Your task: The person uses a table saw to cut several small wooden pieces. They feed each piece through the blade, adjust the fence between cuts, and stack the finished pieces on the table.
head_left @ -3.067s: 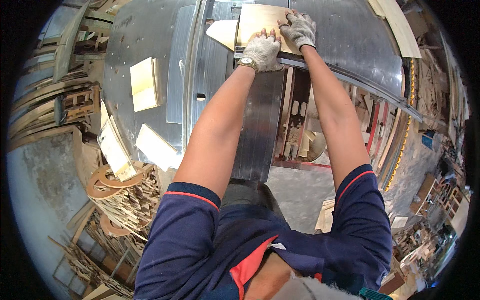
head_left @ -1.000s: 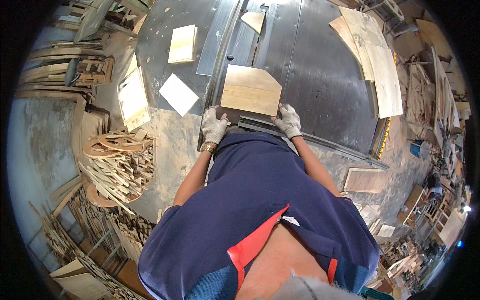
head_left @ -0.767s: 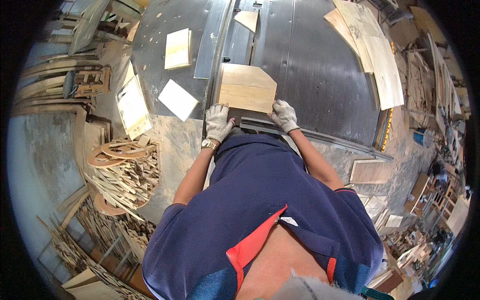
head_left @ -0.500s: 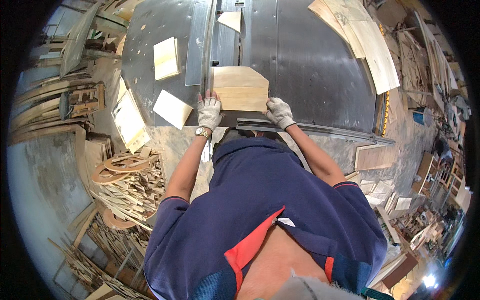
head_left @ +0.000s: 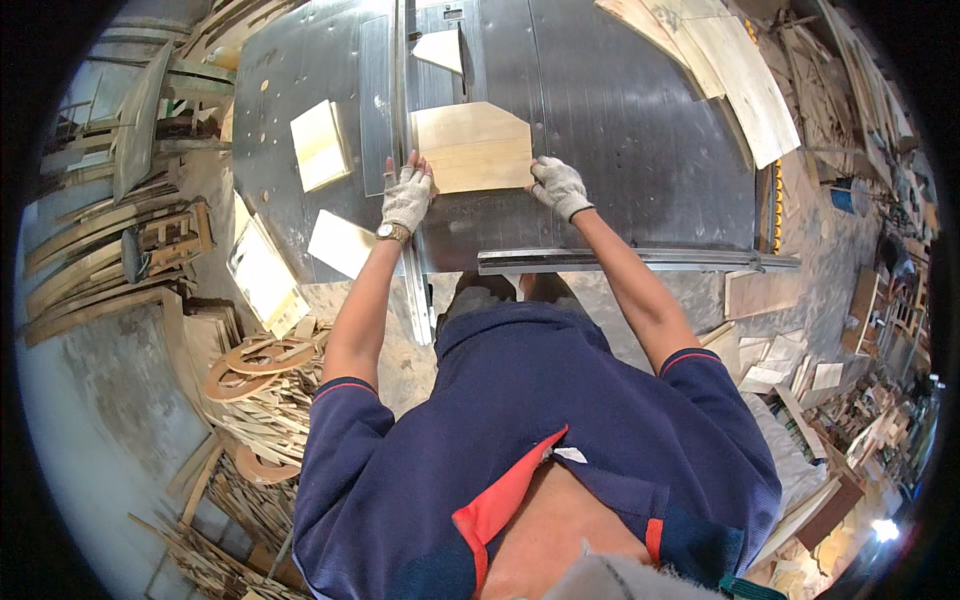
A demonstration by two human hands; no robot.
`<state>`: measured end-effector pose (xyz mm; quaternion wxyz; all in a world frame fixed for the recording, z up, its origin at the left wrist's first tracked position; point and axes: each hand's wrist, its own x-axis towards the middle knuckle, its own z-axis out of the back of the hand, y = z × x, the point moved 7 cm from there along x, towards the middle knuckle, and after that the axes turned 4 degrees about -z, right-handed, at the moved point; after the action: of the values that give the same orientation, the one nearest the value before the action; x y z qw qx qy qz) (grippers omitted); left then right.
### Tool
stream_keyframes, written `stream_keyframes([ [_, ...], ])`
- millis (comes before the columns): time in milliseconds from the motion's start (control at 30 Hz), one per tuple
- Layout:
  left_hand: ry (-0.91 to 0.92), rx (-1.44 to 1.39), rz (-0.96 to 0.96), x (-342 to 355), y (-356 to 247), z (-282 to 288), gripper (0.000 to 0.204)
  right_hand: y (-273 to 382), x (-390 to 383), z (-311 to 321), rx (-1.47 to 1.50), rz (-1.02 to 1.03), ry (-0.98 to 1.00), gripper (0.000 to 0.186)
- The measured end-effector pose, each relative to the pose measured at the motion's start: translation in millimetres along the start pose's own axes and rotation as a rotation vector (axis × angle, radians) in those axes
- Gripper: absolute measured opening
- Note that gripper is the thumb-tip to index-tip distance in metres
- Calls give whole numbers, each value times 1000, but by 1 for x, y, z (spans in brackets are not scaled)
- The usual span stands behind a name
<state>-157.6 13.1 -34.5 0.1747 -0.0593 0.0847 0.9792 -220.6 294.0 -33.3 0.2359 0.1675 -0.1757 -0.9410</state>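
A pale wooden board (head_left: 472, 150) with slanted far corners lies flat on the dark metal saw table (head_left: 640, 160). At its near left corner is my left hand (head_left: 408, 195), in a fingerless light glove, its fingers along the board's edge and the metal rail (head_left: 400, 90). My right hand (head_left: 560, 187), gloved the same way, grips the near right edge with curled fingers. Both hands hold the board between them. Beyond it, a small pale offcut (head_left: 440, 50) lies beside the narrow dark blade slot (head_left: 462, 75); no blade can be made out clearly.
Pale wood pieces (head_left: 320, 146) and another piece (head_left: 340, 243) lie on the table's left. Long boards (head_left: 745, 100) rest along the far right. A metal bar (head_left: 620, 260) runs along the near edge. Scrap strips (head_left: 265, 415) are heaped at lower left.
Both hands and the board have moved forward, away from my body and toward the offcut by the slot. My arms are stretched farther out.
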Motion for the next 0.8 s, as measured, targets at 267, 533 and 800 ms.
stream_keyframes([
  [267, -24, 54, -33, 33, 20, 5, 37, -8, 34, 15, -2, -34, 22, 38],
  [533, 70, 69, -38, 59, 37, -4, 49, -20, 64, 18, -11, -51, 36, 37],
  [800, 107, 107, -29, 81, 48, -1, 45, -26, 87, 28, -4, -32, 11, 38],
])
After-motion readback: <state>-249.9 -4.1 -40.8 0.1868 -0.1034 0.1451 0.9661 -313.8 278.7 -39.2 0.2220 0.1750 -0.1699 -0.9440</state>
